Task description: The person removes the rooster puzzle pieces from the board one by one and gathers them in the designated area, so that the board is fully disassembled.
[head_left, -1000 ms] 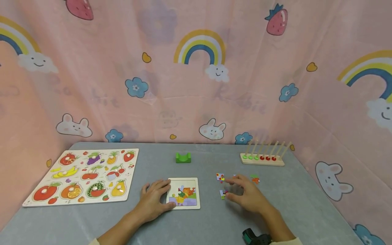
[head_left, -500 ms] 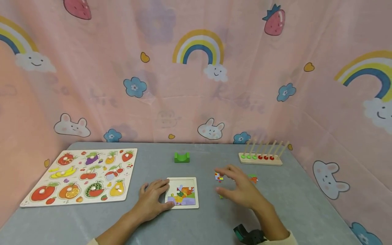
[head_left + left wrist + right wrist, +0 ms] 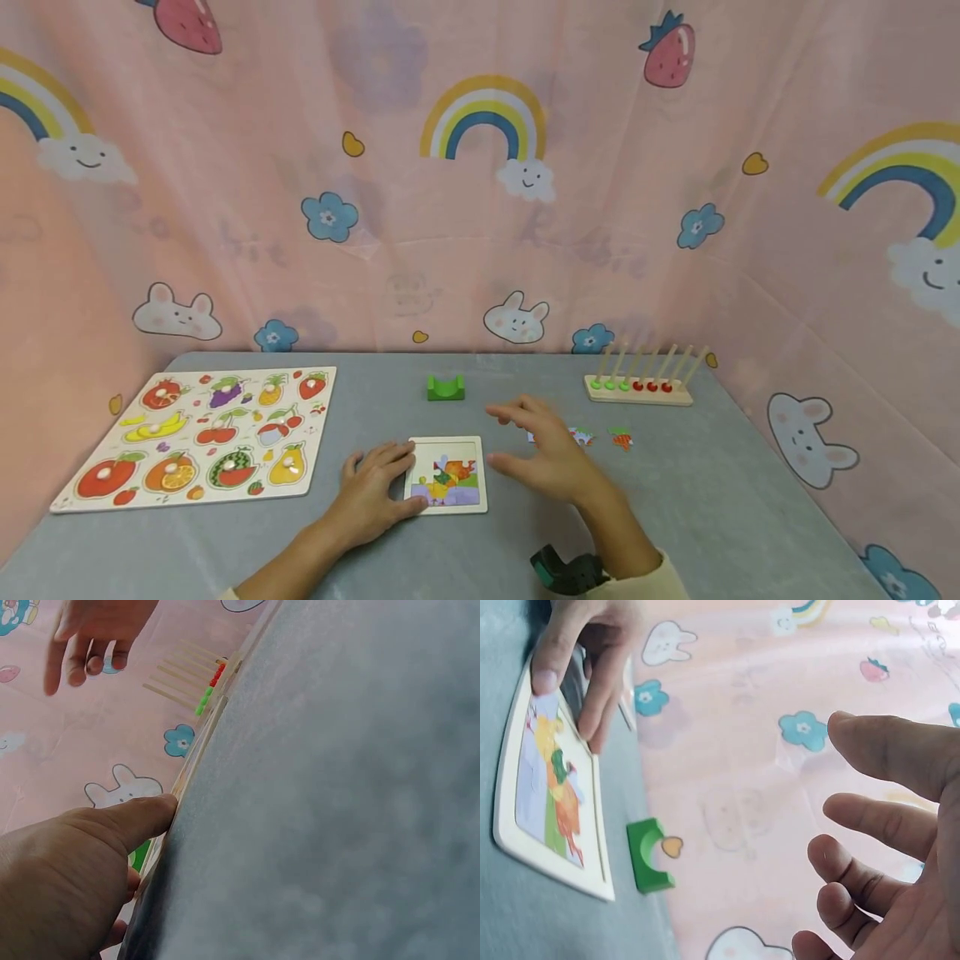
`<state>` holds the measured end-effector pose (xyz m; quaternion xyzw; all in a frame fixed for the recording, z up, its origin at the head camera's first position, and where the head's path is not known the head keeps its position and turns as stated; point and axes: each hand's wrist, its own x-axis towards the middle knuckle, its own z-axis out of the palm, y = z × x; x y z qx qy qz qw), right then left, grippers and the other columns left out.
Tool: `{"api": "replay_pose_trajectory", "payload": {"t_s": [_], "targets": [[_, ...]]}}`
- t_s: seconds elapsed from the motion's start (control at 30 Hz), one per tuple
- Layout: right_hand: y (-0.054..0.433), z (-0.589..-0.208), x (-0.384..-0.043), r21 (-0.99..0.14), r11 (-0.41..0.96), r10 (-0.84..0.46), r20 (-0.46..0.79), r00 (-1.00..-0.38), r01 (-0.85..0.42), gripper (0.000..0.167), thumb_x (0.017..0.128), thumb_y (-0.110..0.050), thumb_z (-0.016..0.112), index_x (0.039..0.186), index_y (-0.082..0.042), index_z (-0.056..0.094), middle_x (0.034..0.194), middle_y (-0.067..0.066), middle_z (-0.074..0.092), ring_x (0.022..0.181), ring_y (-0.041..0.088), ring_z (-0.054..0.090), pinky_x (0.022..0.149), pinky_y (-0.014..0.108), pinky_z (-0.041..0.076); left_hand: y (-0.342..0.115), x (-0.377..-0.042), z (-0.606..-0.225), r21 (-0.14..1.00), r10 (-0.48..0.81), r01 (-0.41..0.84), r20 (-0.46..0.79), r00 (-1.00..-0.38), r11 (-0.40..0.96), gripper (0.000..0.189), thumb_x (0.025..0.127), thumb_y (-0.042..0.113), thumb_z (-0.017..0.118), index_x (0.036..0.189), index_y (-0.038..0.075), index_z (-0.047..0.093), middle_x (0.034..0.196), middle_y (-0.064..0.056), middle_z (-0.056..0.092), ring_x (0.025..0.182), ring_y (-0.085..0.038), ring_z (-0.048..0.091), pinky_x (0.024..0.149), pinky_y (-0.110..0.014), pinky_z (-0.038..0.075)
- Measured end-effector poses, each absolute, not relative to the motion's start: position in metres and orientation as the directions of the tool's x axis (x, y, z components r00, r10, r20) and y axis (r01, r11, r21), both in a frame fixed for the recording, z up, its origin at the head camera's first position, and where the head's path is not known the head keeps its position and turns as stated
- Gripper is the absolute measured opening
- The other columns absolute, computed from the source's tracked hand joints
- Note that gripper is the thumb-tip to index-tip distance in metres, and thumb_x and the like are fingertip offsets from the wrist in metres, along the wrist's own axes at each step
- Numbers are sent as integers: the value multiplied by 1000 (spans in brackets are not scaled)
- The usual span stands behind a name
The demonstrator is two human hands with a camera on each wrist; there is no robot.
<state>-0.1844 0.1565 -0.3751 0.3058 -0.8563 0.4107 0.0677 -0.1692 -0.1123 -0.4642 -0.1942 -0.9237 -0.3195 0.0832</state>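
A small pale-framed puzzle board (image 3: 465,443) lies on the table, its picture of an orange hen partly filled in at the lower right. My left hand (image 3: 372,496) grips its left side, thumb at the near corner and fingers at the far one; the right wrist view shows the thumb (image 3: 546,681) on the frame. My right hand (image 3: 551,454) hovers just right of the board, thumb and fingers spread apart with nothing between them. Beyond it lie loose jigsaw pieces: a carrot piece (image 3: 621,438), another piece (image 3: 581,436), and one mostly hidden behind the fingers.
At the left lies a large fruit peg puzzle (image 3: 322,392). A green notched block (image 3: 446,388) stands behind the small board. A wooden counting rack (image 3: 637,392) with green and red beads stands at the back right. A patterned pink curtain (image 3: 450,250) surrounds the table.
My right hand has moved left from the loose pieces toward the puzzle board, its fingers spread wider. The left hand keeps its place on the board. The view shifted slightly.
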Motion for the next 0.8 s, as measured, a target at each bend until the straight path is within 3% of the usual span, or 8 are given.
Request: {"api": "replay_pose_trajectory", "payload": {"t_s": [0.23,0.57,0.8], "targets": [[136,-387,-192,-682,453,-486,351,-800,-574,53,83,-30,76,129,-10,61,104,-6,53,100,19,43,82,47,40,-112,-169,-465,557,305,416,285,-909,719,60,73,31,84,119,-4,66,133,-10,55,128,-37,42,98,-65,13],[115,-405,-199,-712,459,-470,313,-825,-531,53,81,-25,78,128,-9,62,105,-5,55,103,21,44,82,48,40,-113,-170,-465,556,304,403,265,-915,727,62,74,34,84,120,-3,65,134,-9,55,129,-36,41,99,-65,13],[106,-422,-203,-721,481,-487,254,-835,-500,55,83,-25,74,132,-6,59,106,8,57,105,25,44,82,44,40,-113,-170,-465,550,307,415,280,-909,725,62,73,34,83,119,-3,66,134,-10,55,128,-36,42,98,-66,13]]}}
